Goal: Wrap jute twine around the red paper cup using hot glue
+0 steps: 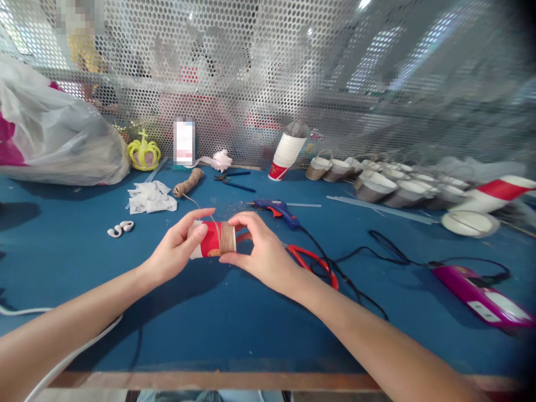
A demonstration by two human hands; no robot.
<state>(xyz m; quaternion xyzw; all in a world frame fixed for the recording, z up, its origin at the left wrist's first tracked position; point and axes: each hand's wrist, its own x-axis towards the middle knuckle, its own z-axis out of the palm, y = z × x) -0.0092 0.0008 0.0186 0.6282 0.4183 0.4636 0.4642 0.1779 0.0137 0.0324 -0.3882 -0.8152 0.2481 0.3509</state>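
Face a tall perforated metal screen (234, 72) behind a wide blue table (180, 329). Have a bulging plastic bag (54, 134) at the far left and, opposite, a crowd of white-rimmed cups (374, 184) along the back right. Note a magenta box (481, 296) near the right edge, and a tilted stack of cups (288, 151) close to the screen. Grasp, with the left hand (178, 245), the white end of a paper cup (207, 243), thumb on its red side; grip the other end with the right hand (262, 251), thumb and fingers bent around it. Hold it sideways at front centre, twine (228, 239) wound near its right end. See beyond it a blue glue gun (280, 212), then a twine roll (188, 183), strand reaching to the cup, then pliers (240, 186), and lastly, at left, two small white earpieces (127, 225).
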